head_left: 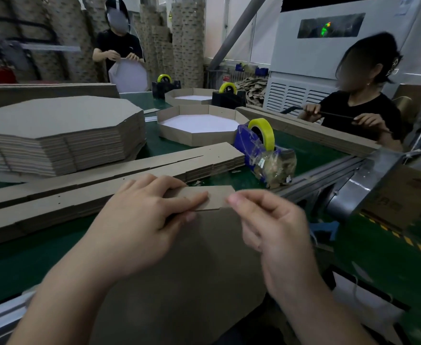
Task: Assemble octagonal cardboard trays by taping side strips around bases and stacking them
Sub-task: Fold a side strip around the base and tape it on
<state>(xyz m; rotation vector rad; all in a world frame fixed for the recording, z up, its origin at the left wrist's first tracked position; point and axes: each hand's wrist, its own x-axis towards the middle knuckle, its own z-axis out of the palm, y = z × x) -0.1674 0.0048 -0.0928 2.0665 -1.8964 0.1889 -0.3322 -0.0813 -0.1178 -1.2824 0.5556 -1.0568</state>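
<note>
A brown octagonal cardboard base leans towards me at the table's near edge. Against its top edge stands a cardboard side strip. My left hand grips that strip, thumb in front and fingers curled behind it. My right hand is just right of the strip's end, thumb and forefinger pinched together; whether a piece of tape is between them I cannot tell. A blue tape dispenser with a yellow roll stands beyond my hands.
A tall stack of octagonal bases sits at the left. Long side strips lie across the green table. A finished tray stands behind them, another tray and two dispensers farther back. Two other people work across the table.
</note>
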